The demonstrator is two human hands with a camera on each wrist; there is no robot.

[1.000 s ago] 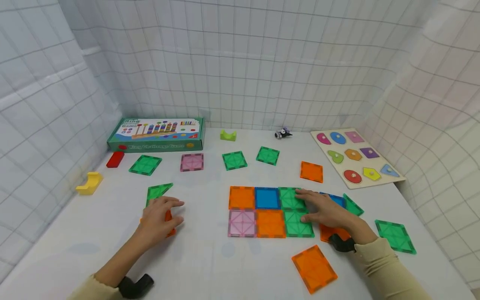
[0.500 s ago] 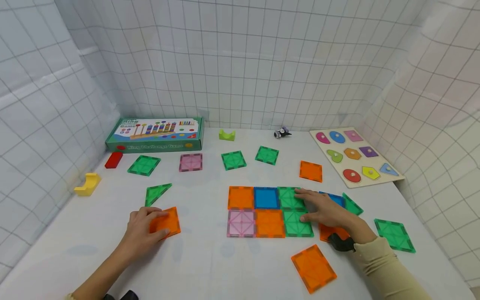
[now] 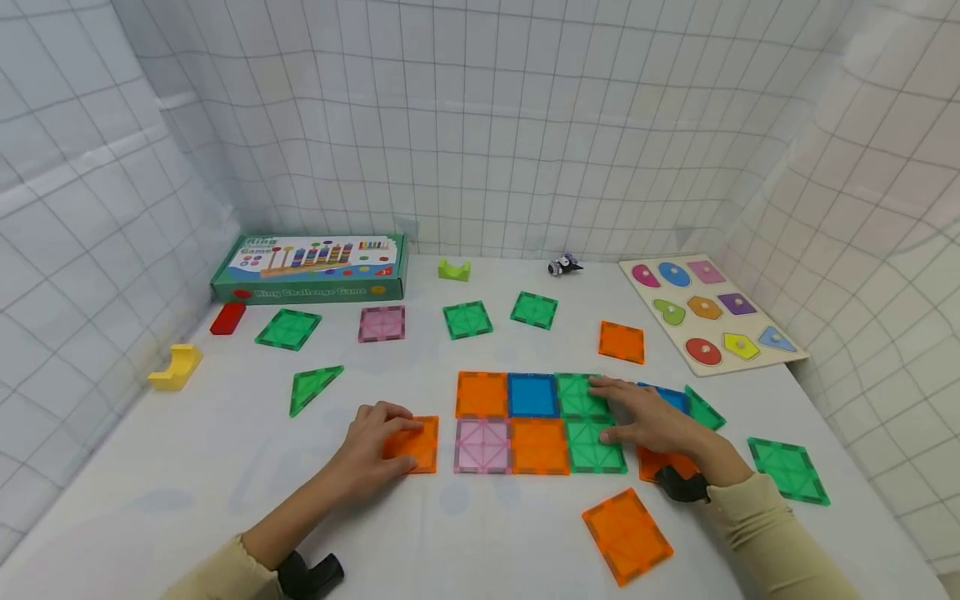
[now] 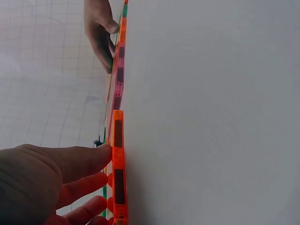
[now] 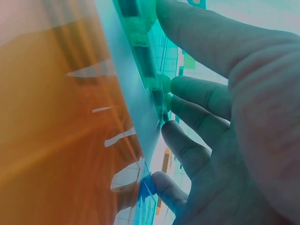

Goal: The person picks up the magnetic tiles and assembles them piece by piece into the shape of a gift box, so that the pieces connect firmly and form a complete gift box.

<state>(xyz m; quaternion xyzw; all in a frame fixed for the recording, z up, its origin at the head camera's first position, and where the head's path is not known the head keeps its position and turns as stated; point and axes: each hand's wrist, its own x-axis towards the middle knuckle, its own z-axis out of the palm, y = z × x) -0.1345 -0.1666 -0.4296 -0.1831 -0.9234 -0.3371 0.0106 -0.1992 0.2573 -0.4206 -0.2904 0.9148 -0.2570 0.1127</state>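
Note:
My left hand touches the top face of an orange square magnetic tile. In the left wrist view, the thumb and fingertips press on that tile's face, fingers extended. A narrow gap parts it from the pink tile in a two-row block of coloured tiles. That block also has orange and blue tiles at its far left. With fingers spread, my right hand rests its fingertips on the block's two green tiles; the right wrist view shows the fingertips on green tile.
A green triangle tile lies left of the left hand. An orange tile is near the front, others behind. Blue and orange tiles lie under the right hand. A game box and a shape puzzle board stand further back.
My left hand has slid the orange tile rightward across the table, from beside the green triangle to just left of the pink tile. The right hand stays on the green tiles.

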